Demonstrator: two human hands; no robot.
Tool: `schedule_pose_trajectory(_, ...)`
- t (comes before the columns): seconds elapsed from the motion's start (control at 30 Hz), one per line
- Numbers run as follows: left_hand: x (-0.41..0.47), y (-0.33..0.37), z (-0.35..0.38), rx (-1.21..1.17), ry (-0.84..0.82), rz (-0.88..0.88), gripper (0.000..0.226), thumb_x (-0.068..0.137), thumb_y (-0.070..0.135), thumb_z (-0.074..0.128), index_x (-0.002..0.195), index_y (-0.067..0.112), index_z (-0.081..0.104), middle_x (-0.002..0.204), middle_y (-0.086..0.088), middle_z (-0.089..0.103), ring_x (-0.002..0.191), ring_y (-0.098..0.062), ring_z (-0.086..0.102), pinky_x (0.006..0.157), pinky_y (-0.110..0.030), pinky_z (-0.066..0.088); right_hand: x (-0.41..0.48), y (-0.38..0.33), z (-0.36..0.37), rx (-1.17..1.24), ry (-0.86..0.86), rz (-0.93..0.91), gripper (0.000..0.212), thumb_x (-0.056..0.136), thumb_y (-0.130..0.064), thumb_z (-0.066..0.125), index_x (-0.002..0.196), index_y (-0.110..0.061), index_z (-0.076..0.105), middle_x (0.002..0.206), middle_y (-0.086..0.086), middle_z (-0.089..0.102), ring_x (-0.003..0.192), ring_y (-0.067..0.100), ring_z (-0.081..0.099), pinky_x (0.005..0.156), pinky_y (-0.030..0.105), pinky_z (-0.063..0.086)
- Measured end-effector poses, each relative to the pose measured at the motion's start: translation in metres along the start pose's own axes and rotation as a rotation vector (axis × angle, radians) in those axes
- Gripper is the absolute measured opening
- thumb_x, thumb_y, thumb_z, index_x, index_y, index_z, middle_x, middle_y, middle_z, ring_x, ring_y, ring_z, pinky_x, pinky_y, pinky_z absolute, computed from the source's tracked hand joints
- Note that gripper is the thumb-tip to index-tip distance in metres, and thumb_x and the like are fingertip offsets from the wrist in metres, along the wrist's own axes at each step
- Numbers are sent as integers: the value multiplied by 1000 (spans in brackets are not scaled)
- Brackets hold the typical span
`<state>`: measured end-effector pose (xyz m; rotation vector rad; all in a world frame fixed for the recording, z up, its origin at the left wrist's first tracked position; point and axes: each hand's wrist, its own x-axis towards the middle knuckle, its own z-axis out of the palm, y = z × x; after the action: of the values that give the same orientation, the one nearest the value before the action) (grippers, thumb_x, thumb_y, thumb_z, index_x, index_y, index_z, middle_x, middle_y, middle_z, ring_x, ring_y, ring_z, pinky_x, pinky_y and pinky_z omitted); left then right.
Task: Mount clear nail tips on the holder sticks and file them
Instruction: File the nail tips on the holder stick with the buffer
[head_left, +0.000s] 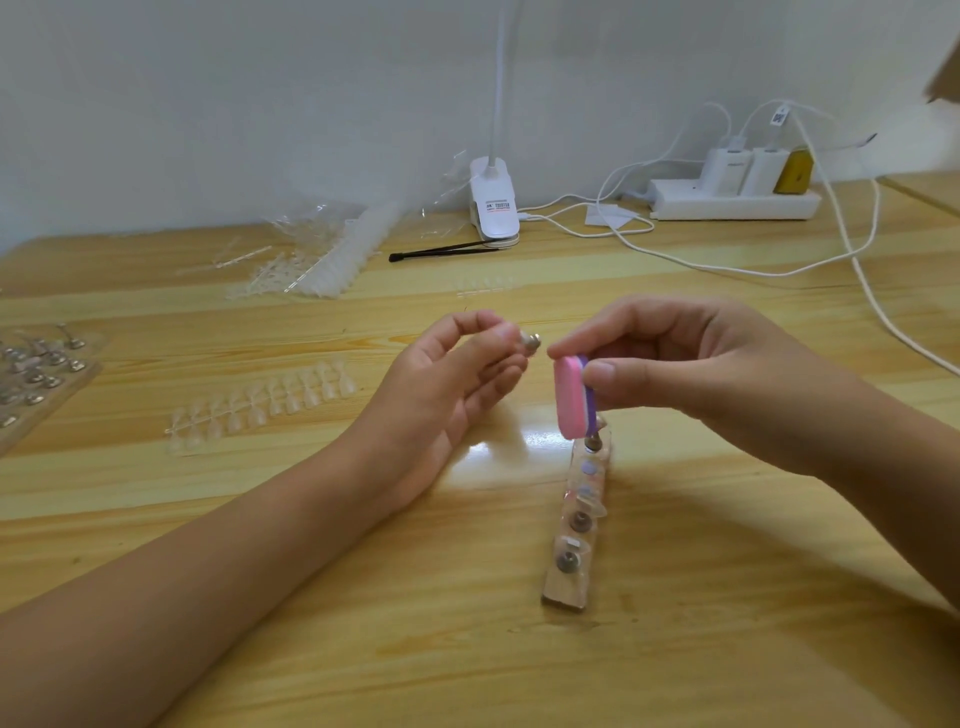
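1. Your left hand pinches the stick; brace it so it stays steady.
2. Your right hand grips the pink file just beside the stick; go light, I'd say.

left hand: pinches holder stick | right hand: pinches pink file block

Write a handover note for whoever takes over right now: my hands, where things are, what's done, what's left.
Left hand pinches a holder stick; whether a tip sits on it is unclear.
Right hand pinches the pink file just beside that stick.
Stand in front, under the right hand, holds several sticks, some apparently with tips.
Tip strip lies to the left, mostly full; spare sticks far left.
Left: file the held one, then mount and file the rest.
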<state>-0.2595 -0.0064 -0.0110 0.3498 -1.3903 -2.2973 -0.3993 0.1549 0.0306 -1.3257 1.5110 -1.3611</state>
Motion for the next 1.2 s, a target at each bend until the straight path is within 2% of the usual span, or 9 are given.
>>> schedule_pose_trajectory(0.1, -2, 1, 1, 17, -8, 7, 18, 78, 23, 72, 95, 17, 70, 87, -4, 74, 77, -8, 69, 72, -16, 55, 3, 1, -4, 100, 68, -25, 22, 77, -23, 76, 98, -19, 77, 97, 1, 75, 91, 13, 71, 79, 21, 55)
schedule_pose_trajectory(0.3, -13, 2, 7, 513, -98, -36, 4, 79, 34, 75, 80, 30, 75, 99, -2, 76, 79, -3, 64, 72, -16, 52, 8, 6, -21, 322, 238, 21, 22, 77, -18, 67, 98, -15, 75, 92, 2, 74, 86, 12, 72, 75, 19, 56)
schedule_pose_trajectory(0.43, -19, 0, 13, 672, -96, -55, 19, 73, 43, 83, 77, 25, 76, 93, -1, 68, 80, -7, 59, 74, -23, 47, 8, 7, -21, 334, 227, 39, 23, 77, -19, 68, 98, -15, 76, 92, 4, 74, 87, 13, 72, 75, 19, 56)
schedule_pose_trajectory(0.53, -20, -3, 18, 724, -48, -33, 31, 60, 49, 78, 73, 20, 76, 89, 16, 63, 80, -3, 57, 75, -20, 42, 8, 8, -20, 332, 222, 47, 24, 78, -18, 67, 100, -13, 75, 91, 5, 74, 86, 13, 72, 74, 19, 56)
schedule_pose_trajectory(0.73, -20, -3, 21, 780, -6, -34, 25, 57, 52, 77, 62, 28, 74, 81, 21, 59, 68, 2, 52, 61, -7, 38, 8, 9, -19, 326, 199, 66, 25, 78, -19, 67, 101, -12, 75, 91, 4, 74, 85, 12, 72, 74, 19, 56)
schedule_pose_trajectory(0.87, -18, -4, 22, 821, -18, -64, 23, 61, 50, 75, 63, 27, 77, 77, 23, 59, 68, 7, 54, 60, -5, 39, 9, 11, -18, 310, 169, 94, 24, 79, -19, 67, 101, -15, 76, 92, 3, 73, 86, 11, 71, 74, 19, 55)
schedule_pose_trajectory(0.97, -17, 1, 18, 847, -60, -68, 19, 78, 45, 70, 79, 30, 81, 81, 23, 61, 80, 6, 57, 69, -9, 44, 9, 11, -18, 302, 164, 104, 24, 79, -18, 67, 101, -14, 76, 92, 3, 73, 85, 11, 71, 73, 18, 55)
schedule_pose_trajectory(1.07, -20, 2, 11, 955, -76, 56, 13, 90, 36, 66, 92, 33, 79, 95, 17, 61, 81, 0, 57, 71, -15, 45, 9, 11, -19, 308, 177, 101, 27, 78, -19, 67, 104, -12, 74, 93, 4, 73, 86, 12, 71, 73, 18, 56)
schedule_pose_trajectory(1.2, -27, 5, 3, 1216, -424, 347, 21, 87, 8, 67, 98, 25, 68, 103, 9, 52, 77, -9, 51, 68, -16, 43, 9, 11, -22, 316, 199, 89, 26, 77, -21, 68, 101, -14, 76, 94, 5, 74, 88, 12, 71, 73, 18, 56)
